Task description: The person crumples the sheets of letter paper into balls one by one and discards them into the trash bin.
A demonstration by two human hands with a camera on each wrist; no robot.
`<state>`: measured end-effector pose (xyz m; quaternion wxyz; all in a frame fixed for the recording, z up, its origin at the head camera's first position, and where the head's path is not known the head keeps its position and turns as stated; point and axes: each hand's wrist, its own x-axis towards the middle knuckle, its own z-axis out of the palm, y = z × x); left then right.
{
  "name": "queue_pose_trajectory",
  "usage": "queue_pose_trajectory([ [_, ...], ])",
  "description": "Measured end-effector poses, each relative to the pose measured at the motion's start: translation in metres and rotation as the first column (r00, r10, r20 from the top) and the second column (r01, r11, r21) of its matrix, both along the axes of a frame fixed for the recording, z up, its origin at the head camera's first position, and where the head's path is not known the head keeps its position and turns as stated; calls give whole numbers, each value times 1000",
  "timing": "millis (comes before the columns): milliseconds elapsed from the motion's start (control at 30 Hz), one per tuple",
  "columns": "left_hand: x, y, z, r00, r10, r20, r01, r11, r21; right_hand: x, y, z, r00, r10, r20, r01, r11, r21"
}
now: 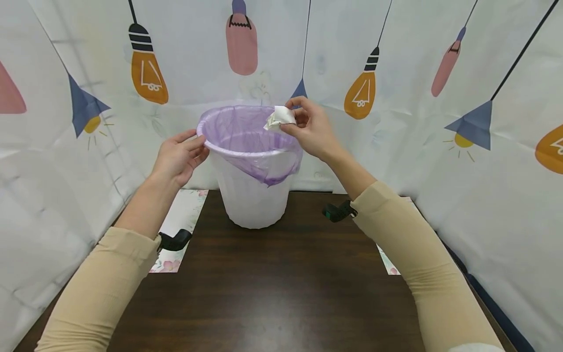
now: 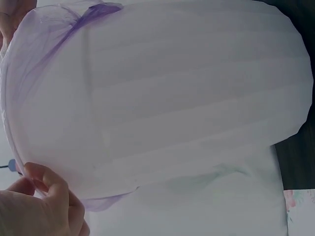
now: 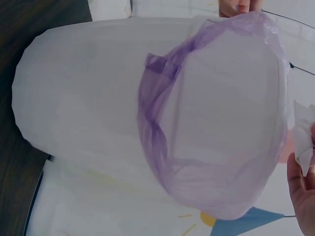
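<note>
A white trash can (image 1: 252, 195) stands upright on the table, lined with a purple plastic bag (image 1: 239, 129) folded out over its rim. My left hand (image 1: 178, 156) pinches the rim at its left side, thumb and fingers on either side of the edge in the left wrist view. Over the right part of the opening, my right hand (image 1: 314, 127) pinches a crumpled white tissue (image 1: 280, 117) between thumb and fingers. In the right wrist view the tissue (image 3: 303, 132) shows at the right edge, just beyond the rim. The inside bottom of the can is hidden.
The dark wooden table (image 1: 272, 283) spreads in front of the can. A floral-edged white sheet (image 1: 186, 212) lies under the left forearm, and another (image 1: 389, 261) shows beside the right sleeve. White cloth (image 1: 189, 54) printed with lamps and bulbs encloses the back and sides.
</note>
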<state>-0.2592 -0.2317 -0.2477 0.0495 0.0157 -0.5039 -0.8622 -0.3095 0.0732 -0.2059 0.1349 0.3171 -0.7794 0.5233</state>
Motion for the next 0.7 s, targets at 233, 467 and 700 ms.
queue_pose_trajectory([
  [233, -1, 0, 0, 1000, -7, 10, 7, 1000, 11, -12, -14, 1, 997, -71, 9, 71, 997, 20],
  [467, -1, 1, 0, 1000, -11, 9, 11, 1000, 21, -17, -23, -3, 990, -142, 5, 141, 987, 74],
  [700, 0, -1, -4, 1000, -6, -1, 6, 999, 53, -18, -30, -9, 989, -145, 6, 143, 981, 133],
])
